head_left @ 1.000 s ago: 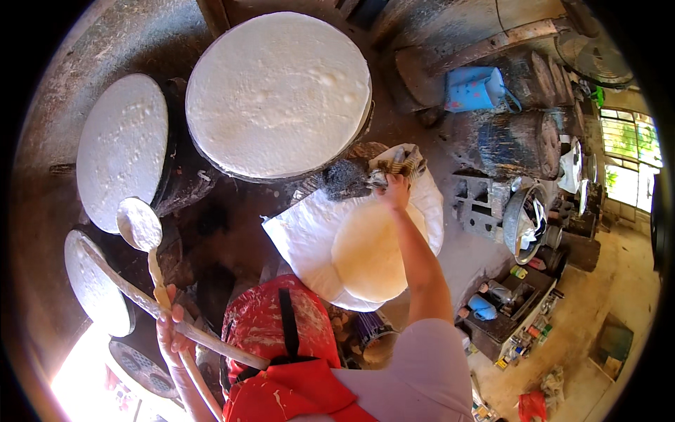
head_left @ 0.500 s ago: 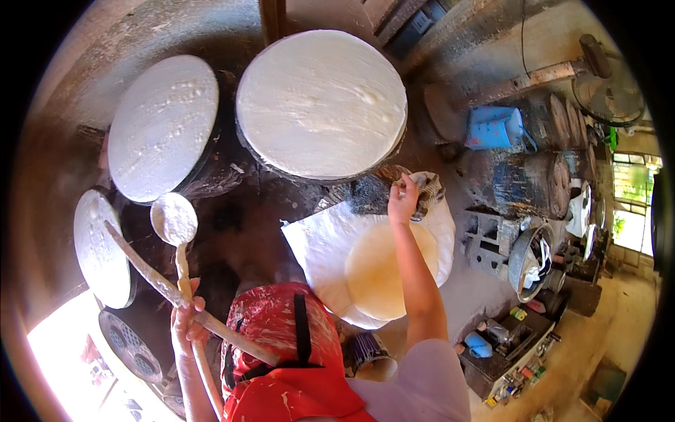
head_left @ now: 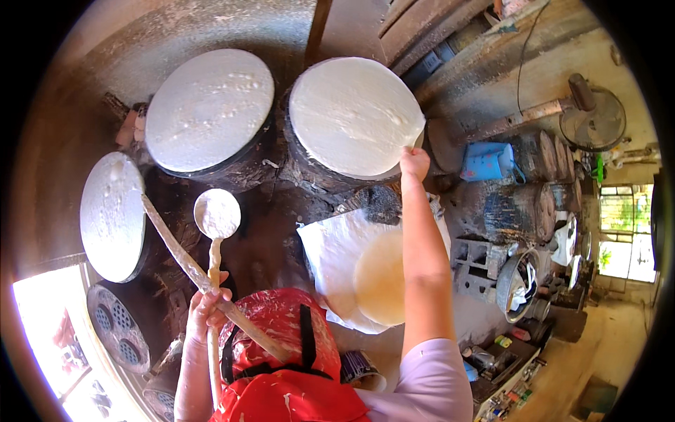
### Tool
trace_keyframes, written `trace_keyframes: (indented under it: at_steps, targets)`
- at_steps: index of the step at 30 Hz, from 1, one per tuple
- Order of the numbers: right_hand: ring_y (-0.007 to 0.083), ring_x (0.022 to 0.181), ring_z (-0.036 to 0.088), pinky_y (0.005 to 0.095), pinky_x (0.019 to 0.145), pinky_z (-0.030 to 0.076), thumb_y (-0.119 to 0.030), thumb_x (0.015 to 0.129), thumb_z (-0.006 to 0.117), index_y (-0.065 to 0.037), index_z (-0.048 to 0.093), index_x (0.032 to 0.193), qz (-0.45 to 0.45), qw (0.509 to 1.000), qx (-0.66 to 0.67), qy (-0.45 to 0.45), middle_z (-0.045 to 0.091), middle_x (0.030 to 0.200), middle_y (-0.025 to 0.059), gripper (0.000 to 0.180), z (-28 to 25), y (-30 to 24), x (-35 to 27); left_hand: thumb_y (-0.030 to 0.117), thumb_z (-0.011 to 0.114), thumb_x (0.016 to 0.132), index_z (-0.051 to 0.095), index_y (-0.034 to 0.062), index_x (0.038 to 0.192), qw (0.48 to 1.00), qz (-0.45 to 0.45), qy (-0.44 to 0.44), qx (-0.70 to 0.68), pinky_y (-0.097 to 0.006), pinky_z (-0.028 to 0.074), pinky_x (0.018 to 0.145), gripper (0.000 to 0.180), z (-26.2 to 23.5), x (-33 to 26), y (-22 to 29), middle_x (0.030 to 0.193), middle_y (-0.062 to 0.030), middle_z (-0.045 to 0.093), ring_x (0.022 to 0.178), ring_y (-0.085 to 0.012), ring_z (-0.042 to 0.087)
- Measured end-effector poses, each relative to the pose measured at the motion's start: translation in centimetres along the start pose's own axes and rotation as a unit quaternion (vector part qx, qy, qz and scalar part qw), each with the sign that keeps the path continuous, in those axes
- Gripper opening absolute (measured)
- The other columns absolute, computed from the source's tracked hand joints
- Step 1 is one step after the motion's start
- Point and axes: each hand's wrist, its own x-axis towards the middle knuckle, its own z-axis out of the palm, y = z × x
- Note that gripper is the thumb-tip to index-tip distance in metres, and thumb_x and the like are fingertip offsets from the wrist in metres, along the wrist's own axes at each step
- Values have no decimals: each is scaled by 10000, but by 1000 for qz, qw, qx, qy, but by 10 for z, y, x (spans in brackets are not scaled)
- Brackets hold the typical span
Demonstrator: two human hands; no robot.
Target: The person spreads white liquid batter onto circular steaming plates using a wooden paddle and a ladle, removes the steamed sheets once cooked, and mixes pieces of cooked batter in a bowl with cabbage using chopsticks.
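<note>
My right hand [head_left: 414,162] reaches forward and pinches the near right edge of the white sheet on the round steamer [head_left: 355,116] at upper centre. My left hand [head_left: 206,307] grips the handles of a white-coated ladle [head_left: 216,214] and a long flat wooden stick [head_left: 184,257], both angled up to the left. The ladle's bowl hovers between the steamers. A second white-covered steamer [head_left: 209,109] stands at upper left, and a third white round [head_left: 112,214] lies at the far left. I wear a red apron [head_left: 281,359] splashed with white batter.
A pale thin disc [head_left: 380,278] rests on a white cloth [head_left: 330,246] under my right forearm. A blue jug [head_left: 486,162], dark drums [head_left: 517,211], a fan [head_left: 594,119] and metal bowls [head_left: 517,285] crowd the right side. A perforated lid [head_left: 116,334] lies at lower left.
My right hand has left the cloth's far corner and reached to the rim of the centre steamer. The view has swung right, so the steamers have shifted in frame. The left hand still holds ladle and stick.
</note>
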Motion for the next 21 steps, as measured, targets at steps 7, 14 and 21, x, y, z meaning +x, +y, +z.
trace_keyframes:
  at_steps: [7,14,21]
  targets:
    - [106,628,513,277,574,440,-133,719,667,6,623,784,-82,971,214,-70,596,731,24,160,-25,-112,-26,232,549,866,347,-15,1290,998,41,27,28,-128,288,360,531,-28,-28,7,869,-57,555,404,9,333]
    - [246,747,584,358,614,476,-187,719,587,31,582,895,100,896,421,100,601,883,130,280,-60,-99,-68,111,570,848,453,-25,1165,998,16,23,-53,-143,268,360,364,-19,-31,24,817,-78,596,401,-15,342]
    - [268,788,613,377,635,518,-164,692,583,48,575,956,156,882,439,72,609,950,137,338,-146,-28,-117,95,546,839,421,-41,1196,1000,5,-11,-26,-121,278,345,403,-31,-42,30,815,-87,582,390,-9,349]
